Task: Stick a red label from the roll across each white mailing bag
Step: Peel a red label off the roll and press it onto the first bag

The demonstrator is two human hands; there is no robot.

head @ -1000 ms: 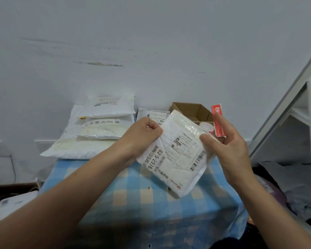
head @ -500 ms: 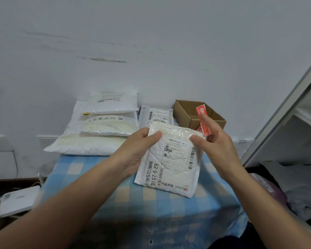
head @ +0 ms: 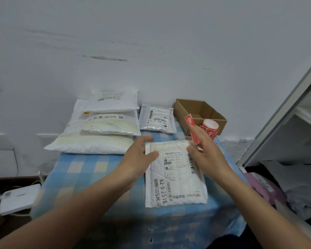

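Dim, flat light; bowed edges.

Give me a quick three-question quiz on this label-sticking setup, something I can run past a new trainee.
1. True or false: the red label strip is already stuck across the flat white padded mailing bag nearest you.
2. The left hand is: A) resting on that bag's far left corner, B) raised in the air, C) gripping the strip.
3. Fill in: the bag lies on a ___-checked tablecloth.
Key: 1 false, the right hand holds it, not yet laid across; 2 A; 3 blue.
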